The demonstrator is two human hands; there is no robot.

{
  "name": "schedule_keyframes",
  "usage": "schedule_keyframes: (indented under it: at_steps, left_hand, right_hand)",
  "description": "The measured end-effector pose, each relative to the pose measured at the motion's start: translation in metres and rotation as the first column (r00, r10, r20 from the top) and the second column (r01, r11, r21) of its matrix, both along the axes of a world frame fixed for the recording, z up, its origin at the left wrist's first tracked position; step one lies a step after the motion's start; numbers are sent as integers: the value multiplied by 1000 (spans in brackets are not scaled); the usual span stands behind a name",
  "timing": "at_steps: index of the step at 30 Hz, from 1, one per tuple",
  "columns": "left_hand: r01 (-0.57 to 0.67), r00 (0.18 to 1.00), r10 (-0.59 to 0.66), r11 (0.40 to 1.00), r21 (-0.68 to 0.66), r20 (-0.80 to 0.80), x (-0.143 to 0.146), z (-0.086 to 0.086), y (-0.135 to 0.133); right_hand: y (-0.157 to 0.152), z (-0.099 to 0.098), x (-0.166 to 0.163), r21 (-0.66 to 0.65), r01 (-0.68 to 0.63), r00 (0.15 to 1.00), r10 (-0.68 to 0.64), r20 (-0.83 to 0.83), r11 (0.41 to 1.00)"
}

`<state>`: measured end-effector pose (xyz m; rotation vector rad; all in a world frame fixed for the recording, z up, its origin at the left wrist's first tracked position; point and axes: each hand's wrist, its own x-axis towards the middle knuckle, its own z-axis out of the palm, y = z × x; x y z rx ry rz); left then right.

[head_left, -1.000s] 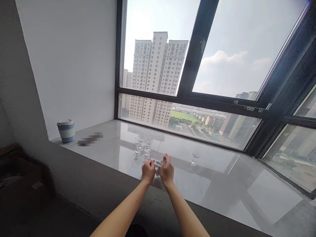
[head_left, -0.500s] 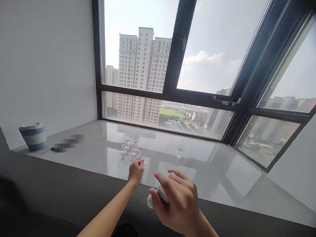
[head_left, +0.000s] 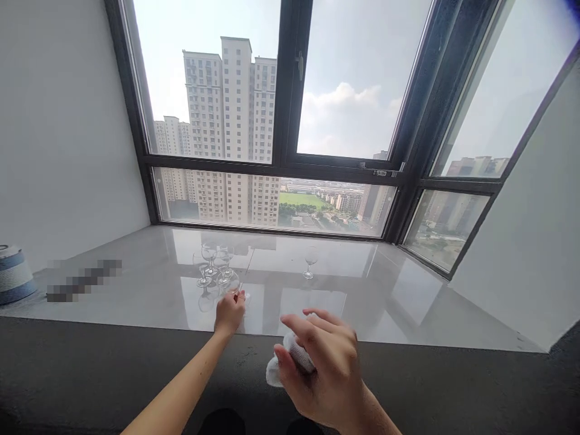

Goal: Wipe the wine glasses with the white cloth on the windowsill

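My left hand reaches over the front of a glossy window sill, its fingers closed on a clear stemmed glass. The held glass is tilted and see-through, so its base is hard to make out. Just behind it several more stemmed glasses stand upright in a cluster. Another stemmed glass stands alone farther right on the sill. Nearer to me, my right hand is curled around a crumpled white cloth, partly hidden by the palm, with the index finger and others stretched forward.
A blue and white lidded cup stands at the sill's left end, beside a dark blurred-out item. Dark-framed windows rise behind the sill, with white walls at both sides. The sill's front edge drops to a dark face.
The view has levelled and turned, shifting the sill, glasses and cup leftward in the picture. Both hands keep nearly the same pose, the left on the glass and the right on the cloth.
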<state>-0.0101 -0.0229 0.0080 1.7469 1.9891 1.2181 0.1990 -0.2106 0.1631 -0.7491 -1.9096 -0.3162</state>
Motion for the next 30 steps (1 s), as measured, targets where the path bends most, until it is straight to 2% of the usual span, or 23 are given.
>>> schedule_keyframes:
  at_steps: [5,10,17,20,22,25,28,30]
  left_hand:
    - [7,1000,-7,1000,0,-3,0,1,-1]
    - [7,1000,-7,1000,15,-3,1,-2,1]
    - [13,1000,-13,1000,-6,-23,2,2,-1]
    - [23,999,-23,999,-25,-22,2,3,-3]
    - [22,999,-23,999,-27,-30,2,4,-4]
    - [14,999,-15,1000,-18,-51,2,3,-3]
    - [14,998,-15,1000,-14,-60,2,3,-2]
    - [10,998,-11,1000,-15,-63,3,3,-2]
  right_hand:
    - [3,-17,5,-162,-52,985,24,-171,985]
    - [0,-26,4,-226,-78,975,27,-220,971]
    - [10,-41,12,-228,-7,984,-35,-177,974]
    - [35,-61,28,-231,127,980,-157,-119,965]
    - [59,-80,45,-298,292,945,-322,-56,909]
    - [93,-113,75,-419,515,848,-517,118,748]
    - [116,-142,96,-476,623,765,-612,203,621]
    - [123,-154,102,-500,649,729,-657,191,574]
